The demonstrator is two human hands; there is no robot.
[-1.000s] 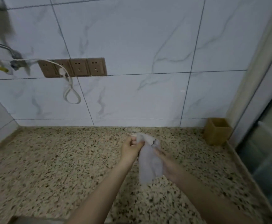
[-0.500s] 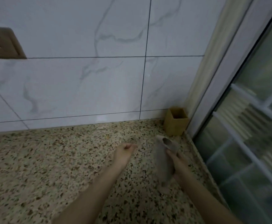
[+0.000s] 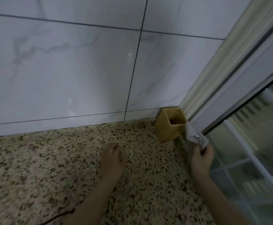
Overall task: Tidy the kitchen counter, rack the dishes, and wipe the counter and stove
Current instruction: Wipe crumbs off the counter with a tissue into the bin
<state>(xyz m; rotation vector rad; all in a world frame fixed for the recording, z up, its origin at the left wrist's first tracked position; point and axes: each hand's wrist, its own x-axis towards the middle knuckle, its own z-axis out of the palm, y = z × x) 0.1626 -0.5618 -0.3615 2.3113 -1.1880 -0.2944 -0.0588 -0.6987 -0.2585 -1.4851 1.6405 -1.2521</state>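
Both hands have parted since a second ago, when they were holding the cloth together over the middle of the counter; now only the right hand is keeping it, and the view has swung toward the corner by the window.

From the head camera, the right hand [image 3: 201, 161] is gripping a pale grey cloth [image 3: 195, 138], its fingers curled round the bunched lower part while the ragged upper edge is sticking up above the knuckles. That cloth is sitting at the right edge of the speckled counter [image 3: 51, 168], just beside the small tan wooden box [image 3: 169, 127] and against the white window frame [image 3: 239, 88]. Whether the cloth is touching the box cannot be told.

The left hand [image 3: 113, 158] is lying over the counter, well apart from the cloth, holding nothing, its fingers loosely bent with the tips pointing at the wall; whether it is resting on the stone is unclear.

The open-topped box is standing upright in the corner where the marble-patterned wall tiles [image 3: 67, 70] are meeting the window frame. A thin dark cord [image 3: 59, 216] is lying on the counter near the left forearm.
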